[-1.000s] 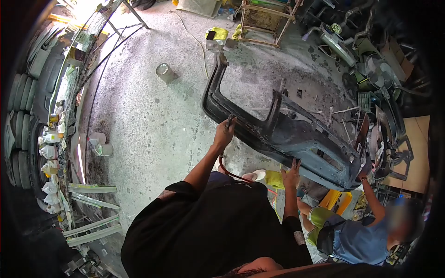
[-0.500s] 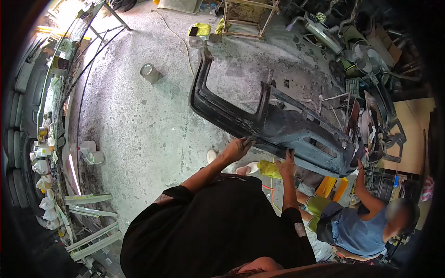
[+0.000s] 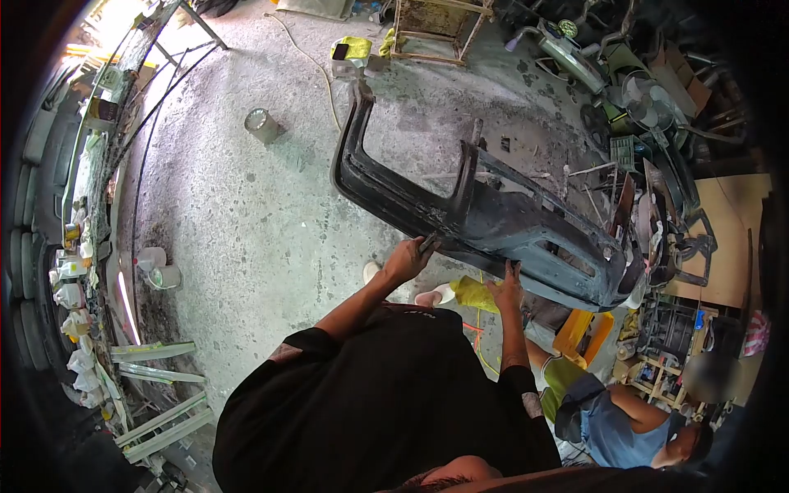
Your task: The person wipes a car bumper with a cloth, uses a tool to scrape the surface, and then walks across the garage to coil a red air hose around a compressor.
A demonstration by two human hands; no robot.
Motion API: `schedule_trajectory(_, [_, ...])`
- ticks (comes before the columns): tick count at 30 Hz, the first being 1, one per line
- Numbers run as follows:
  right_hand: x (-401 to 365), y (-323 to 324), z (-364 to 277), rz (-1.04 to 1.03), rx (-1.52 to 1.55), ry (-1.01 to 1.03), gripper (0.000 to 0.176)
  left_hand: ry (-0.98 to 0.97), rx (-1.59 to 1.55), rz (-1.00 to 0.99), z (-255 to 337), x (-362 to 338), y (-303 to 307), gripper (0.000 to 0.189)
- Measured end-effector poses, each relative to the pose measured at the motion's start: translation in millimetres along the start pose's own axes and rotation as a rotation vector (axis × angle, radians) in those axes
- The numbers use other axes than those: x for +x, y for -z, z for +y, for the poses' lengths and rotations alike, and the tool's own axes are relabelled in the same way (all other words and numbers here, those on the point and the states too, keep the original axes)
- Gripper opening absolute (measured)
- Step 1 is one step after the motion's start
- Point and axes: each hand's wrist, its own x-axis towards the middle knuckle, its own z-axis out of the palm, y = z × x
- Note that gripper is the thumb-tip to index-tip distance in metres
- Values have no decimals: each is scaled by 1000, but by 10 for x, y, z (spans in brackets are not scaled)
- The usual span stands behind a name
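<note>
Our left hand (image 3: 407,260) is clenched around a small dark tool (image 3: 428,241), and the tool's tip meets the lower edge of the black bumper (image 3: 493,220). Our right hand (image 3: 506,289) lies further along that same edge with its fingers pointing up onto it. We cannot tell whether they hook round the edge. The bumper stretches slantwise in front of us, above the concrete floor (image 3: 246,214). A yellow cloth (image 3: 470,294) shows just below, between our hands. A co-worker in a blue shirt (image 3: 612,427) crouches at lower right. A metal can (image 3: 261,125) stands on the floor, well apart from the bumper.
</note>
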Motion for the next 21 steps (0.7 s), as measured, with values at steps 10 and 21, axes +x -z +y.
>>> schedule_trajectory(10, [37,-116,163,29,1,80,92,6,16,-158,323,-136,-78,34])
schedule_trajectory(21, [37,-71,121,17,3,72,93,84,115,-151,129,-184,-121,40])
